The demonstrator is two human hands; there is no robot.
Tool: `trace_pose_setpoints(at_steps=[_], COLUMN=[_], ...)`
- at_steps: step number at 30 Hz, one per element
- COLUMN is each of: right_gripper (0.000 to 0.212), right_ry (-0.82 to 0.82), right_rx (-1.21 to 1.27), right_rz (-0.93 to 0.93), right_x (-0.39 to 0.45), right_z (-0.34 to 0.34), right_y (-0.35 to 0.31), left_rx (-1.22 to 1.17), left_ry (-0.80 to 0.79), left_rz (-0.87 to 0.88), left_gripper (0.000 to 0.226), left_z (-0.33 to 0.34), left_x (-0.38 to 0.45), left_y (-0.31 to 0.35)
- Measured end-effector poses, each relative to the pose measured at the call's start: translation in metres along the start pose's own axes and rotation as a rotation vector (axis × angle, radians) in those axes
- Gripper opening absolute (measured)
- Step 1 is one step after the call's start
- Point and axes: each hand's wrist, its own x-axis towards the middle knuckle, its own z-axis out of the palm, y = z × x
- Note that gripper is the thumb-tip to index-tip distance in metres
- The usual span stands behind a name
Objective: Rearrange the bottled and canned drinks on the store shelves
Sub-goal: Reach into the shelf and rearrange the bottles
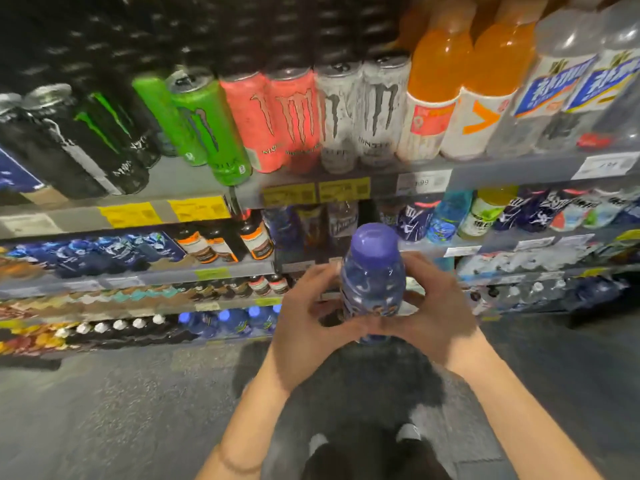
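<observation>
A: Where is the bottle right now?

B: The purple-capped bottle (pixel 372 275) is off the shelves, upright in front of the person and below the top shelf (pixel 485 168). The left hand (pixel 311 320) curls round its left side and the right hand (pixel 440 306) round its right, so both are closed on its lower body with the cap free

A: Why two hands on one small bottle?

B: My guess is steadiness: a grip low on both sides keeps it vertical and leaves the cap and label in sight, handy for turning the front outward before it goes into a row

A: And where might it go?

B: Likely the second shelf (pixel 464 249), where dark blue and purple bottles (pixel 341 220) stand straight behind it. That is a judgement from the matching colours, nothing more

A: What else is about?

B: Up top, black cans (pixel 100 140), green cans (pixel 207 129), pink cans (pixel 277 119) and white cans (pixel 360 112) stand side by side, then orange bottles (pixel 446 84) and clear bottles with blue labels (pixel 561 84). Yellow price tags (pixel 317 192) line the shelf edge. Lower shelves carry more bottles, too blurred to name

A: Anything in the way?

B: The top shelf edge overhangs the row below, so the bottle would have to go in beneath it, and the neighbours there look tightly packed, touching one another
</observation>
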Motion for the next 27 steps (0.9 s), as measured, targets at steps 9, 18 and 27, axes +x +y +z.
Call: trace_pose_setpoints(at_steps=[9, 18, 27], right_gripper=[0.075, 0.08, 0.08], right_ry=[-0.006, -0.021, -0.002], right_rx=[0.096, 0.072, 0.173], right_rz=[0.105, 0.059, -0.102], right_x=[-0.005, -0.002, 0.018], right_z=[0.036, 0.079, 0.118], right_y=[0.105, 0.248, 0.397], left_rx=[0.115, 0.187, 0.232], left_ry=[-0.007, 0.059, 0.078], left_rz=[0.07, 0.129, 0.184], left_gripper=[0.05, 0.05, 0.044], left_z=[0.0, 0.021, 0.034], left_x=[0.005, 0.008, 0.031], left_y=[-0.109, -0.256, -0.407])
